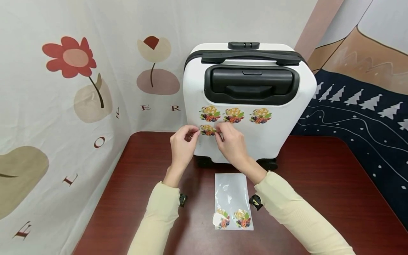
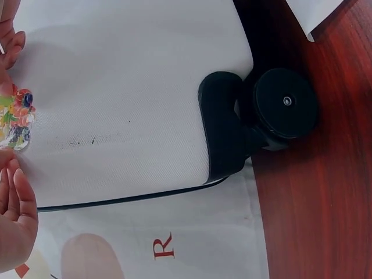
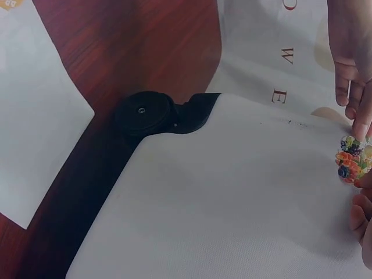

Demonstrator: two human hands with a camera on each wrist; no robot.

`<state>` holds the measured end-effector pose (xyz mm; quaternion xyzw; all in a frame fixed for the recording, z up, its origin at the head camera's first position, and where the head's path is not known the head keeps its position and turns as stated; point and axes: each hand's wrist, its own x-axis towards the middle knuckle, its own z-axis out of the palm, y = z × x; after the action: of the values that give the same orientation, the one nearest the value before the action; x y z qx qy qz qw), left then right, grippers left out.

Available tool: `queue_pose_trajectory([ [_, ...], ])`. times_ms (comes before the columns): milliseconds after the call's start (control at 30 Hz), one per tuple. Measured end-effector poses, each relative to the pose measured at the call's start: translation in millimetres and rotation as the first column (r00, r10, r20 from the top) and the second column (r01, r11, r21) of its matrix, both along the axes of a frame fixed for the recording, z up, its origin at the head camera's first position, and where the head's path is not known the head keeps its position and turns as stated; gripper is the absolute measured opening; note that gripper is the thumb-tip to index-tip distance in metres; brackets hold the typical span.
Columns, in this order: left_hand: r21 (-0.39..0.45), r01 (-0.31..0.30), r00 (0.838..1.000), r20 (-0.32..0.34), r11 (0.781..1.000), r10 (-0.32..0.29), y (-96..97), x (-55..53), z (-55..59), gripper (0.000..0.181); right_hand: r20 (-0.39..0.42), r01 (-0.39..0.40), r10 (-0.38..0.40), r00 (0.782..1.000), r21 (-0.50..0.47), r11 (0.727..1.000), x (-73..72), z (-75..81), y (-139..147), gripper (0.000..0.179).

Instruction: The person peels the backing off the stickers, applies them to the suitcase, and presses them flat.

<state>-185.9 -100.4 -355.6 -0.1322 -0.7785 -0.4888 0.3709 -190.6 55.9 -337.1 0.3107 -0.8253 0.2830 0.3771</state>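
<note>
A fruit-print sticker (image 1: 207,130) is at the white suitcase (image 1: 248,141), held between both hands below a row of three similar stickers. My left hand (image 1: 183,143) pinches its left edge between thumb and finger. At the opposite edge, my right hand (image 1: 232,141) pinches the sticker the same way. Both wrist views catch the sticker (image 2: 17,116) only at the frame's side, with the left hand (image 2: 14,215) and right hand (image 3: 361,218) partly cut off. Whether its back lies flat on the suitcase cannot be told.
On the red-brown table (image 1: 137,184) in front of the suitcase lies a sticker sheet (image 1: 230,191) with two fruit stickers near its front edge. Black wheels (image 2: 285,104) support the suitcase. Its black telescopic handle (image 1: 251,85) is pushed down. Printed cloth (image 1: 121,53) hangs behind.
</note>
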Motion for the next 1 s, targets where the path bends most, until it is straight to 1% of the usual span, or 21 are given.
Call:
queue_pose_trajectory([
  [200, -0.03, -0.02, 1.0, -0.021, 0.999, 0.019, 0.1, -0.7, -0.8, 0.004, -0.01, 0.006, -0.006, 1.0, 0.005, 1.0, -1.1, -0.7, -1.0, 0.013],
  [367, -0.078, -0.034, 0.998, -0.054, 0.996, 0.03, 1.2, 0.4, 0.0, 0.004, -0.046, 0.013, -0.012, 0.999, 0.005, 1.0, -2.8, -2.4, -1.2, 0.013],
  [500, -0.101, -0.051, 0.996, -0.073, 0.994, 0.044, 1.7, -0.6, -0.5, 0.004, -0.075, 0.02, -0.019, 0.997, 0.006, 1.0, -4.1, -3.8, -1.5, 0.012],
  [700, -0.111, -0.054, 0.996, -0.073, 0.992, 0.046, 0.6, -1.8, -1.5, 0.007, -0.104, 0.033, -0.03, 0.994, 0.018, 0.999, -4.0, -4.1, -2.3, 0.013],
  [1000, -0.125, -0.049, 0.997, -0.066, 0.991, 0.041, -1.0, -0.5, -1.0, 0.006, -0.122, 0.061, -0.056, 0.991, 0.044, 0.997, -3.2, -4.0, -2.4, 0.012],
])
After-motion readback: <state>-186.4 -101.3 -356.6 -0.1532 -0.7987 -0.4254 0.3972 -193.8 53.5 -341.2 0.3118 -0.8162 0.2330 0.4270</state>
